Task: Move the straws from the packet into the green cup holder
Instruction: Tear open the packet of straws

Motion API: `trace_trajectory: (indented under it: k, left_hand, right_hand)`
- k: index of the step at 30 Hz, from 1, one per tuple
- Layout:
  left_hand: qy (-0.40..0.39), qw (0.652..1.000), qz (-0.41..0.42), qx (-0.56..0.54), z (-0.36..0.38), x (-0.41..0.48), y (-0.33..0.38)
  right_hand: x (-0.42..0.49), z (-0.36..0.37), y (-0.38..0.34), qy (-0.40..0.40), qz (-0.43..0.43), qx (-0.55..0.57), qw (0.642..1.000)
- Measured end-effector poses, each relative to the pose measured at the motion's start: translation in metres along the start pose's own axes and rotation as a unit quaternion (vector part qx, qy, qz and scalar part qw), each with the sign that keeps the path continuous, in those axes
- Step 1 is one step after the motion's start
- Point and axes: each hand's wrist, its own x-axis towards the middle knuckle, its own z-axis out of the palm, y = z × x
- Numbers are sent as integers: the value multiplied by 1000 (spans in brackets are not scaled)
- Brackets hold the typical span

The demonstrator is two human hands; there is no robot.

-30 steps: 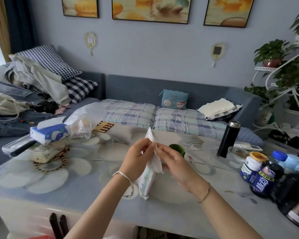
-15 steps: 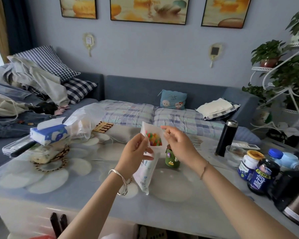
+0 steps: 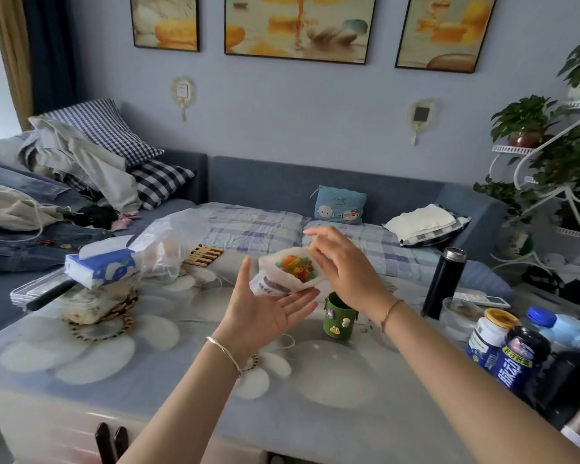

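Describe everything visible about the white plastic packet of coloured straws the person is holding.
The white plastic packet of coloured straws is thin, crinkled film with dark print on its side. Its mouth is open and faces the camera, showing orange, green, yellow and red straw ends. It lies tilted on the fingers of the open left hand, above the table, while the right hand touches its opened rim. The green cup holder stands just below it.

The white packet (image 3: pixel 283 274) lies on its side across my open left palm (image 3: pixel 265 311), mouth gaping toward me, showing the bunched coloured ends of the straws (image 3: pixel 297 266). The green cup holder (image 3: pixel 338 316) stands upright on the table, just below the packet, cartoon stickers on its side.
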Motion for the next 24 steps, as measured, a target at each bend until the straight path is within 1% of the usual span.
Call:
trace_trajectory:
  k: [2,5,7,10,12,13,14,15,17,18,20,21,22,23,24]
  left_hand:
    - [-10,998,-16,-53,0,12,3]
    - [-37,990,-41,-127,2,29,-3]
    - [-34,988,-29,-150,-3,40,-11]
    - [8,992,14,-127,-16,63,-22]
    - [43,993,37,-105,-28,79,-26]
    - [65,993,54,-85,-32,86,-27]
    - [89,991,80,-58,-40,94,-27]
    - [112,987,109,-22,-49,103,-28]
    - [159,969,180,54,-64,114,-32]
    - [185,954,214,96,-72,119,-35]
    - [233,918,273,172,-86,125,-44]
    - [251,896,308,199,-92,127,-50]
    - [259,878,337,221,-96,126,-55]
    - [256,865,356,244,-99,128,-61]
    - [243,858,364,270,-100,130,-64]
  right_hand:
    - [-5,5,0,10,-23,-19,999]
    - [-15,20,7,44,-20,-30,998]
    - [-25,33,15,70,19,1,997]
    - [-41,58,27,113,76,52,989]
    - [-53,78,37,140,144,128,971]
    - [-58,87,41,163,203,188,947]
    - [-62,95,44,183,279,275,902]
    - [-64,101,46,198,353,373,835]
    - [-71,113,50,203,469,534,674]
    - [-75,119,53,196,504,610,580]
    - [-85,134,58,184,517,714,435]
    - [-88,139,59,177,524,730,401]
    - [-93,146,63,159,532,723,411]
    - [-95,152,64,122,558,689,445]
    - [-95,158,68,117,574,651,482]
